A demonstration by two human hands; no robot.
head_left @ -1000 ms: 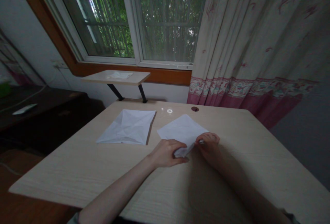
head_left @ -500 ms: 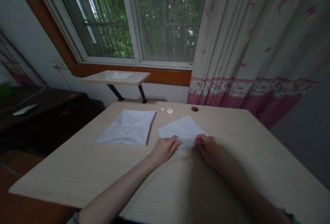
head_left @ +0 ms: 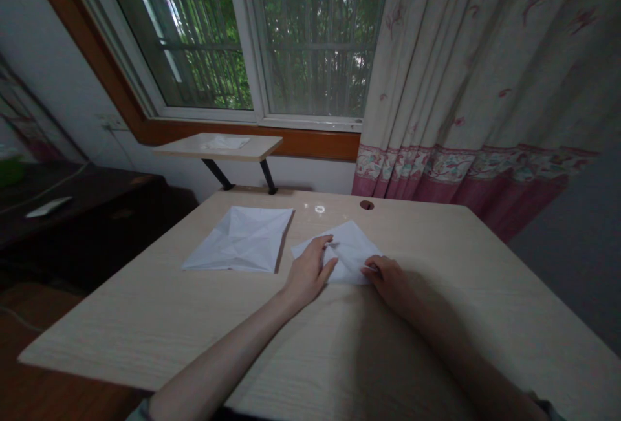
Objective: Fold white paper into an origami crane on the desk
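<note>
A folded sheet of white paper [head_left: 350, 240] lies on the desk under both hands, with a far corner pointing at the window. My left hand [head_left: 309, 270] rests on its left side, thumb and fingers apart, and the paper is creased between them. At the near right edge, my right hand [head_left: 389, 279] is closed with thumb and fingertips pinching the paper; part of that edge is hidden by the fingers. To the left, apart from both hands, a second creased white sheet [head_left: 242, 240] lies flat.
The pale wooden desk [head_left: 194, 324] carries a small raised shelf [head_left: 262, 146] with a crumpled white piece [head_left: 227, 142] on it. A round cable hole [head_left: 367, 205] is near the back edge. A curtain [head_left: 436, 169] hangs behind on the right; a dark table [head_left: 111, 194] stands left.
My left hand has opened its fingers and moved further up over the paper, which now shows a crease there. The paper has shifted slightly left and towards me; my right hand still pinches it.
</note>
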